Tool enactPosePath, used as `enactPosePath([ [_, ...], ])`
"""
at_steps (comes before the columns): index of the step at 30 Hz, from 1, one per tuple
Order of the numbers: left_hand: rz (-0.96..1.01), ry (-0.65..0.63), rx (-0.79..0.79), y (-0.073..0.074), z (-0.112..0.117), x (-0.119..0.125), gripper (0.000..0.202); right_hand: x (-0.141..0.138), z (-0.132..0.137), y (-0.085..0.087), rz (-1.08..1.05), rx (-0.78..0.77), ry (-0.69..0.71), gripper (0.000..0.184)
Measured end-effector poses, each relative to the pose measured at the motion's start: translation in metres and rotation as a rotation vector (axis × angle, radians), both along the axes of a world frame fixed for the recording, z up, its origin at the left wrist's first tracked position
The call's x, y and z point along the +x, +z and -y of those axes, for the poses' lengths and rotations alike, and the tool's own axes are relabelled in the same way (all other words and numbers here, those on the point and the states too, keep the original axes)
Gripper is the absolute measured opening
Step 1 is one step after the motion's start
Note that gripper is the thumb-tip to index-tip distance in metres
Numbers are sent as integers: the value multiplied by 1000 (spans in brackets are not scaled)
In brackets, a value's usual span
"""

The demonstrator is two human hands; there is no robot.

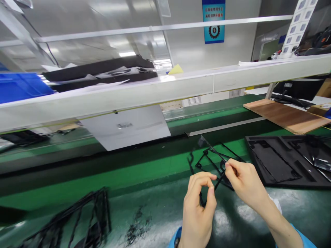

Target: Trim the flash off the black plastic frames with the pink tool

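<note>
In front of me my left hand [199, 203] curls thumb and fingers around a thin black frame [219, 181], part of which is hidden behind the fingers. My right hand [244, 181], just to its right and a little higher, is closed in a pinch on a thin dark strip [213, 148] that points up and left. Whether this strip joins the frame I cannot tell. Beyond both hands, more thin black frames [234, 151] overlap on the green bench. Small black scraps [137, 224] lie scattered left of my left hand.
Several black frames [95, 213] are piled at the lower left. A black foam tray [254, 165] with frames in it sits at the right. Across the back runs a white shelf [186, 86], with a white sheet [129, 132] hanging below. A wooden board [287, 115] lies at the far right.
</note>
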State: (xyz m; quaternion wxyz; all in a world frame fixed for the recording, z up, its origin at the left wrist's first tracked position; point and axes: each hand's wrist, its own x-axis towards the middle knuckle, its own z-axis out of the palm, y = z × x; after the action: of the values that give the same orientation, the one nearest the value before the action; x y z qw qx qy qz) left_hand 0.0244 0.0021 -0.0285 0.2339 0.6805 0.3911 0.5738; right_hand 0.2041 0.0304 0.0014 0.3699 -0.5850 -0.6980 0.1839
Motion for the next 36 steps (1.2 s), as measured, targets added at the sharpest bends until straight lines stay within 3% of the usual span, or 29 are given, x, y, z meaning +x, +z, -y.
enactPosePath([
  [3,73,-20,45,8,7,-5,18,3,4,2,-187,68,68,48],
  [8,-33,212,159,18,16,-7,13,-2,15,-2,-405,76,181,51],
  [14,-105,190,203,20,18,-9,13,-7,26,-3,-490,43,310,55],
  [22,-47,112,131,21,19,-8,12,-14,36,-3,-454,88,401,53],
  [27,63,89,-4,24,20,-7,13,-20,36,-2,-378,124,438,50],
  [32,127,-8,-111,33,15,-12,14,-23,32,0,-288,234,446,44],
  [36,231,-52,-199,32,10,-9,13,-25,31,-3,-187,360,389,35],
])
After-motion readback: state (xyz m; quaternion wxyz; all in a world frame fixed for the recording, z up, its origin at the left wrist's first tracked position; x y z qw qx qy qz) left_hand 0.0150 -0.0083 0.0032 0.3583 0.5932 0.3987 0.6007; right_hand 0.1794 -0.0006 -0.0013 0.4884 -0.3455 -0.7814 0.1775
